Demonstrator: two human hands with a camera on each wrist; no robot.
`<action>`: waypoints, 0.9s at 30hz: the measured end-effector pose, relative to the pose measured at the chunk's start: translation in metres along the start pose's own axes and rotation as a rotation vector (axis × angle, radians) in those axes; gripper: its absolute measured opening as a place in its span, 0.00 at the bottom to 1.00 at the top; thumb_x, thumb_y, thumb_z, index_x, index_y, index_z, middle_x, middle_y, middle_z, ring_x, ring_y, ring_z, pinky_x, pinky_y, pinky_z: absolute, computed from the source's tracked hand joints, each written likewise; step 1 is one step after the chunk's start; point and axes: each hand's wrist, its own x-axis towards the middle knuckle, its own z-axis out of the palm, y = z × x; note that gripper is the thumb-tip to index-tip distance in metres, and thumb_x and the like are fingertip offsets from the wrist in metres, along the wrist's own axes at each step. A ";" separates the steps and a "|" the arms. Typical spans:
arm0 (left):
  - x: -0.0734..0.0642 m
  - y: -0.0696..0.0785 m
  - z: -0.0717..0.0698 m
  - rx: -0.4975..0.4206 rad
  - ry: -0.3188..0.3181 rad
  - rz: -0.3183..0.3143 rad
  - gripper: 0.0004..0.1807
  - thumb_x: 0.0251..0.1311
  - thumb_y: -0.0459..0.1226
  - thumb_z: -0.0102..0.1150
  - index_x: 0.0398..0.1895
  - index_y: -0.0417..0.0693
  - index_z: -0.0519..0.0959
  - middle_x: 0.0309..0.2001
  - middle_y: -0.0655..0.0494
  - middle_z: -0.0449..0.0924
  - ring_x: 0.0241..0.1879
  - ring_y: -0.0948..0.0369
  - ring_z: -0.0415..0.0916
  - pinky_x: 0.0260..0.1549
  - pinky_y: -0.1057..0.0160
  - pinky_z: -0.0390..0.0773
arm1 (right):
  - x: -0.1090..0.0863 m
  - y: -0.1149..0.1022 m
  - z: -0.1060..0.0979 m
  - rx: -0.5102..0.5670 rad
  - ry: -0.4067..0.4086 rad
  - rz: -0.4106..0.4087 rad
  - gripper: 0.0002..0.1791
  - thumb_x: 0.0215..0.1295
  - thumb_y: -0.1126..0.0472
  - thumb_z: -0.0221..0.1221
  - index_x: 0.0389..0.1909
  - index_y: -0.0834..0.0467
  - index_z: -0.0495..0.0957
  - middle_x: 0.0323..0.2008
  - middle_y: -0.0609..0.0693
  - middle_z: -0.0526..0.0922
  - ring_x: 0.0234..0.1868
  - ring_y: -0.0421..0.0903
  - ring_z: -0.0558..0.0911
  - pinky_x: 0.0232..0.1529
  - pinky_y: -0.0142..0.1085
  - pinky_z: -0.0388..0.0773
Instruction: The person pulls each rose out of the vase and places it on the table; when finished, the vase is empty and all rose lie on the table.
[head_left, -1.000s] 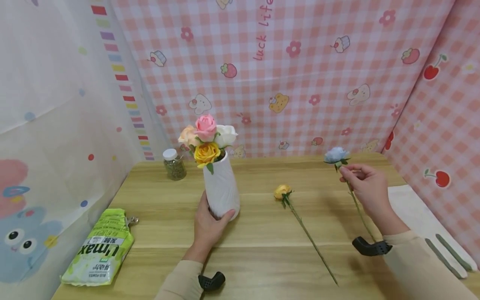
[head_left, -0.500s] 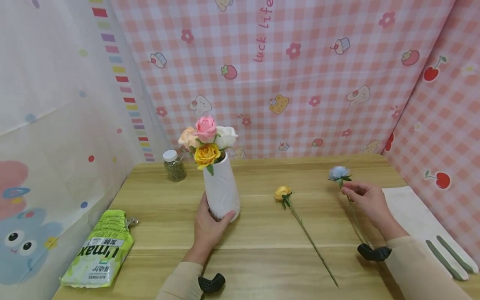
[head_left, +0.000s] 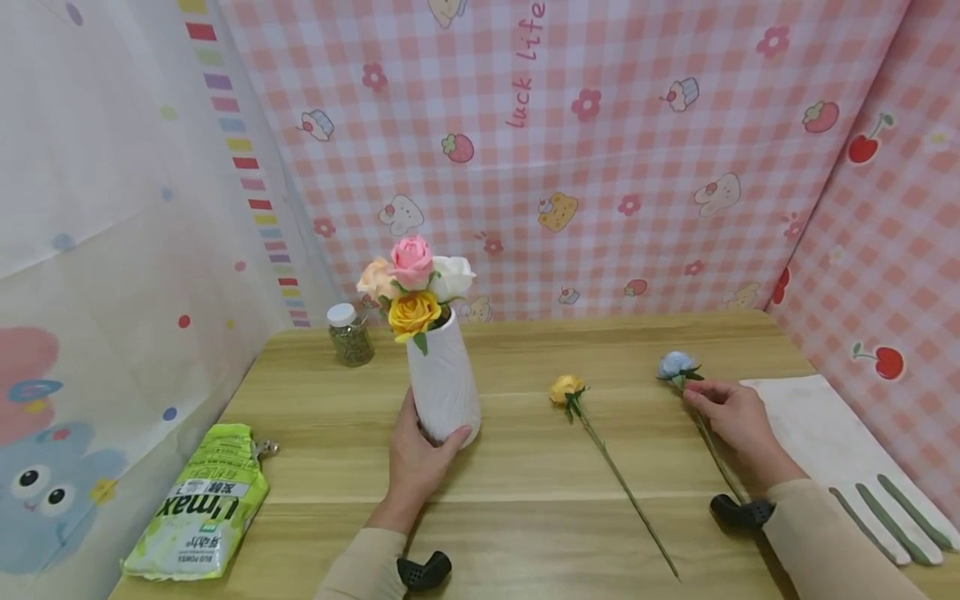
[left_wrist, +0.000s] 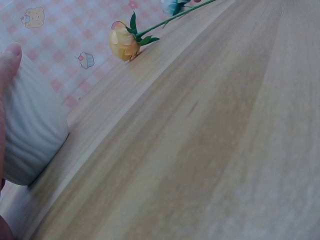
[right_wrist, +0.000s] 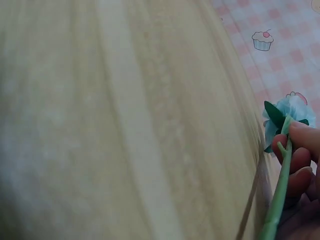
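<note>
My left hand (head_left: 422, 467) grips the lower part of a white ribbed vase (head_left: 444, 379), thumb on its right side. The vase stands on the table holding a pink rose (head_left: 412, 260), a peach rose (head_left: 377, 278), a white rose (head_left: 452, 277) and a yellow rose (head_left: 414, 314). At the right, my right hand (head_left: 738, 423) pinches the stem of a light blue flower (head_left: 677, 365) just under its bloom. In the right wrist view the green stem (right_wrist: 280, 195) runs down past the curled fingers. Between the hands a yellow-orange rose (head_left: 567, 390) lies on the table.
White gloves (head_left: 810, 417) with green stripes lie by the right wall, partly behind the right forearm. A small jar (head_left: 350, 337) with a white lid stands at the back left. A green-and-white packet (head_left: 198, 504) with a metal clip lies at the left edge of the wooden table (head_left: 517, 533).
My right hand has come down toward the table with the blue flower, uncovering more of the gloves. The left hand keeps its hold on the vase.
</note>
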 end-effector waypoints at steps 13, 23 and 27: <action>0.000 0.002 -0.001 0.006 -0.006 -0.005 0.52 0.43 0.56 0.74 0.70 0.49 0.60 0.57 0.50 0.73 0.54 0.54 0.73 0.52 0.50 0.71 | 0.000 -0.001 -0.001 -0.075 -0.022 0.025 0.22 0.65 0.49 0.60 0.48 0.63 0.82 0.42 0.57 0.84 0.32 0.34 0.76 0.29 0.29 0.75; 0.001 0.003 0.000 0.005 0.002 0.007 0.51 0.43 0.56 0.73 0.70 0.49 0.61 0.57 0.50 0.74 0.54 0.54 0.73 0.51 0.49 0.72 | -0.010 -0.035 -0.007 -0.160 0.007 -0.073 0.21 0.65 0.47 0.60 0.44 0.61 0.83 0.37 0.57 0.85 0.30 0.38 0.79 0.25 0.32 0.74; 0.000 0.001 0.000 0.012 0.004 0.006 0.52 0.43 0.56 0.74 0.70 0.49 0.60 0.57 0.50 0.73 0.54 0.54 0.73 0.51 0.50 0.71 | -0.018 -0.061 0.000 -0.100 -0.071 -0.123 0.23 0.65 0.45 0.59 0.47 0.60 0.82 0.37 0.56 0.83 0.31 0.41 0.78 0.26 0.34 0.75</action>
